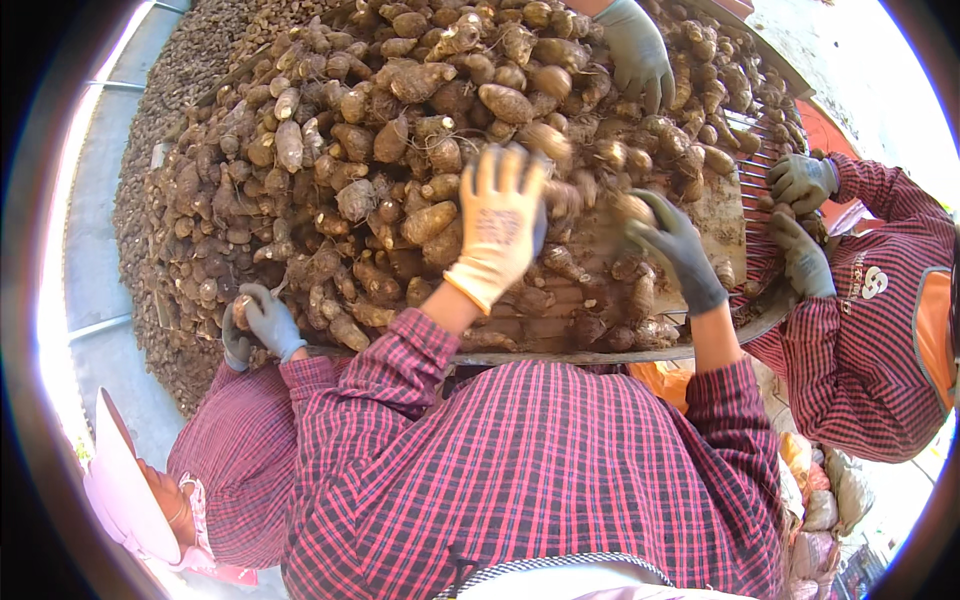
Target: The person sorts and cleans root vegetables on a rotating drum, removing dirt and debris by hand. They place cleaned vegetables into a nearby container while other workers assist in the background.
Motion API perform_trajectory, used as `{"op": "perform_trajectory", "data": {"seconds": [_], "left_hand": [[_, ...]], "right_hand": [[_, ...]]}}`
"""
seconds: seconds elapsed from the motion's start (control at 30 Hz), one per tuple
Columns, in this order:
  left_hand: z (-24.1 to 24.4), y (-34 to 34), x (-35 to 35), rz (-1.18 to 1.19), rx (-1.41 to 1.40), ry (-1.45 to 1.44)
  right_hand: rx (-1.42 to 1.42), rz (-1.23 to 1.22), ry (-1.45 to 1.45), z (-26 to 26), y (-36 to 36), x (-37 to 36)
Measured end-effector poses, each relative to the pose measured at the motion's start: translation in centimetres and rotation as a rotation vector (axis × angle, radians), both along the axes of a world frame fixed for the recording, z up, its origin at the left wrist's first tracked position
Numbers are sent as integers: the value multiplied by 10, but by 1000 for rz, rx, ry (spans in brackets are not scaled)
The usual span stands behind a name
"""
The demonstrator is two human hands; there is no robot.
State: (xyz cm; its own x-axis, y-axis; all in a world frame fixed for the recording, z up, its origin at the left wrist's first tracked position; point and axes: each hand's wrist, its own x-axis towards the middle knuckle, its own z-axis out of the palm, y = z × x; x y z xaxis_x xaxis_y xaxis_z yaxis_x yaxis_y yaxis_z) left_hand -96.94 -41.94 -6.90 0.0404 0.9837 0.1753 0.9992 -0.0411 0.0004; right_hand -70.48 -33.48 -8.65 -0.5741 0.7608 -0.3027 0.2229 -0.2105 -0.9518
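A large heap of brown, soil-covered taro corms (420, 82) lies before me on a sorting table with a curved front rim (555, 358). My left hand (499, 221), in a pale orange knitted glove with a dark palm, reaches palm down over the corms with its fingers slightly spread. In a grey-green glove, my right hand (679, 251) is further right, above the table's partly bare board (716, 217). A motion-blurred taro corm (636, 208) shows between its fingers and thumb. Several corms just right of my left hand are also blurred.
At left, a co-worker's gloved hands (266, 322) hold a corm. Another co-worker's gloved hands (802, 217) work beside a rack of metal bars (754, 199) at right. A third person's gloved hand (637, 56) reaches in from the far side. Filled bags (817, 510) stand lower right.
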Motion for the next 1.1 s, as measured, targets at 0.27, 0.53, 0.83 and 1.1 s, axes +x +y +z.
{"op": "perform_trajectory", "data": {"seconds": [0.27,0.53,0.83,1.1], "left_hand": [[-9,25,29,-194,97,-601],[-12,79,-41,165,74,147],[16,-3,90,-472,-236,-1024],[-1,16,27,-71,-56,-9]], "right_hand": [[-400,-751,417,-4,-92,78],[-183,-522,295,-20,-109,64],[-264,-460,393,27,-111,20],[-213,-307,-16,79,-201,160]]}}
